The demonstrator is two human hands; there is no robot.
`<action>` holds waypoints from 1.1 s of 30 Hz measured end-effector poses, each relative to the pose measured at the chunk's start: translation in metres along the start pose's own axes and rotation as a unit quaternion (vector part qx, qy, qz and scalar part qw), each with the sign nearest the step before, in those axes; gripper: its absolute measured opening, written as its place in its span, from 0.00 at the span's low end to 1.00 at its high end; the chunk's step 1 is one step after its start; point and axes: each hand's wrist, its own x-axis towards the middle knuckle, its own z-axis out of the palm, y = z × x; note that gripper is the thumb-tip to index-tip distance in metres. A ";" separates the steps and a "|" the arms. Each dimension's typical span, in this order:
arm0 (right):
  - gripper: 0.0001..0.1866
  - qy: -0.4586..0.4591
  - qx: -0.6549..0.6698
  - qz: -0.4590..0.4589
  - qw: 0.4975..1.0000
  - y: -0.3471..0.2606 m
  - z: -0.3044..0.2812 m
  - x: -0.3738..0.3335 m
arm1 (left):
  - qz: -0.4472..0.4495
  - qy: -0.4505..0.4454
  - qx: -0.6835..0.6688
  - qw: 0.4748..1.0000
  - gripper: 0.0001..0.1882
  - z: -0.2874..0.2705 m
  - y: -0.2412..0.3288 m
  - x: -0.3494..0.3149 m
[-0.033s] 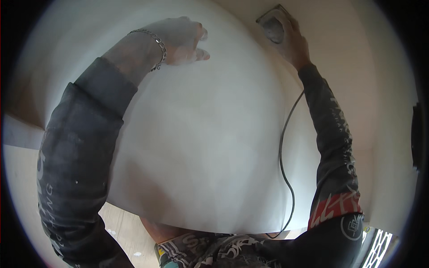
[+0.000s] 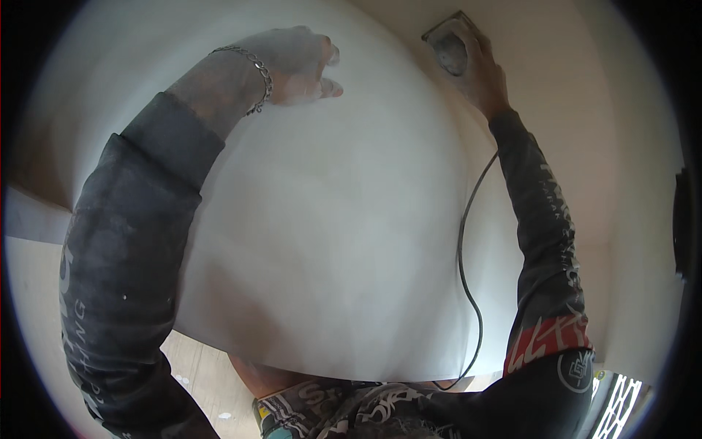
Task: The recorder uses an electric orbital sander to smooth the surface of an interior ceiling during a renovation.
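Observation:
My right hand [image 2: 482, 82] is wrapped round an electric palm sander [image 2: 451, 53] with a squarish base, held at the far right, where the pale wall-like surface [image 2: 556, 88] meets the white panel. A dark cord [image 2: 461, 256] runs from beside my right wrist down toward my waist. On the far left part of the large, smooth, curved white panel [image 2: 351, 241] lies my left hand [image 2: 303, 66], dusty, with thumb and fingers apart and nothing held. A chain bracelet [image 2: 259, 73] circles that wrist.
The panel's near edge [image 2: 292, 369] curves close in front of my body. Below it, the light floor [image 2: 208, 377] shows at the lower left, with white specks. A brown area [image 2: 44, 168] lies at the left. Something dark [image 2: 681, 223] stands at the far right rim.
The sander and my right hand have shifted slightly to the right and nearer. My left hand stays almost in place.

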 end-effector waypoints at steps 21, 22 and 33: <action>0.42 -0.039 -0.088 0.059 0.994 0.031 0.009 -0.093 | 0.028 0.045 0.016 0.998 0.24 -0.003 -0.020 0.014; 0.42 -0.033 -0.086 0.055 0.994 0.029 0.010 -0.090 | 0.026 0.046 0.015 0.998 0.24 -0.003 -0.018 0.013; 0.40 0.006 -0.100 0.038 0.994 0.010 0.021 -0.063 | -0.016 -0.173 -0.008 0.985 0.30 -0.058 0.030 0.004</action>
